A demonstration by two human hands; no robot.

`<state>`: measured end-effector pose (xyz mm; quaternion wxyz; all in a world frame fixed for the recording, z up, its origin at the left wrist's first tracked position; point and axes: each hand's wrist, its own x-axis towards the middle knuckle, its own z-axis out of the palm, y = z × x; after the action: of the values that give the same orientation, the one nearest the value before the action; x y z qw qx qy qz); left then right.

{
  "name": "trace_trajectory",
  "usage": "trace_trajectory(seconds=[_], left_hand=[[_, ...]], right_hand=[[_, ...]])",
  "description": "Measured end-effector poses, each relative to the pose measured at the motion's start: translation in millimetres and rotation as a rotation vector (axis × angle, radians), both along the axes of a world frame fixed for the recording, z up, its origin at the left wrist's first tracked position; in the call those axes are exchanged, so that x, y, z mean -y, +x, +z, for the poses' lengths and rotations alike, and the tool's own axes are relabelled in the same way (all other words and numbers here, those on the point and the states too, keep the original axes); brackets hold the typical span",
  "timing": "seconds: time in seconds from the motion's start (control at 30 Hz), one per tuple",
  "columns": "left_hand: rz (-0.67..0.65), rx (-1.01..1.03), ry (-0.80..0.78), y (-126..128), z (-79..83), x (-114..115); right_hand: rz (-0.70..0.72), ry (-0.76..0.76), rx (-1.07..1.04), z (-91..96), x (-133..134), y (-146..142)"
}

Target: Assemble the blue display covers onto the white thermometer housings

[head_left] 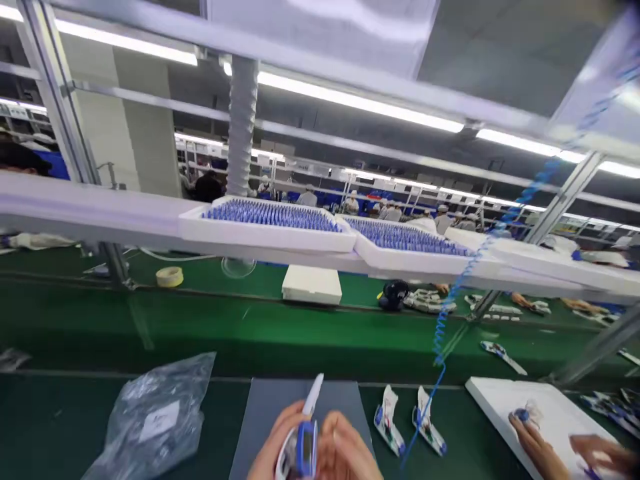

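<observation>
A white and blue handheld device (304, 440) with a slim white tip stands upright at the bottom centre, over a grey mat (270, 407). My left hand (273, 450) is wrapped round its left side. My right hand (347, 450) is curled against its right side, fingers closed on it. Both hands are cut off by the bottom edge of the view. Two similar devices (389, 423) (429, 427) lie on the green table just right of the mat.
A crumpled plastic bag (150, 420) lies left of the mat. A blue coiled cable (475, 267) hangs down on the right. Another person's hands (540, 447) rest on a white foam tray (500, 393). Overhead shelf trays (270, 230) hold blue parts; a green conveyor belt (300, 333) runs beyond.
</observation>
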<state>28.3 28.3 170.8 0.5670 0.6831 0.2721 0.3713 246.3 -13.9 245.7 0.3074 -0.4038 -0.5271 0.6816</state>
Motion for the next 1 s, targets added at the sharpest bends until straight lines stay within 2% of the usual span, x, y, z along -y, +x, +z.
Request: trace_trajectory(seconds=[0.1, 0.17, 0.2, 0.47, 0.67, 1.0], left_hand=[[-0.039, 0.052, -0.003, -6, 9.9, 6], [-0.035, 0.000, 0.032, -9, 14.6, 6], [-0.018, -0.029, 0.049, -10, 15.4, 5], [0.179, -0.141, 0.151, -14, 6.7, 7], [0.164, -0.195, 0.201, -16, 6.2, 5], [0.108, -0.181, 0.249, -16, -3.7, -2]], right_hand=[[-0.309, -0.022, -0.197, -34.0, 2, -55], [-0.431, -0.063, -0.250, -41.7, 5, -70], [-0.444, -0.087, -0.250, -42.5, 5, -72], [-0.475, -0.111, -0.189, -46.6, -3, -77], [-0.440, -0.140, -0.184, -48.5, -5, -90], [-0.360, -0.203, -0.122, -52.3, -11, -86]])
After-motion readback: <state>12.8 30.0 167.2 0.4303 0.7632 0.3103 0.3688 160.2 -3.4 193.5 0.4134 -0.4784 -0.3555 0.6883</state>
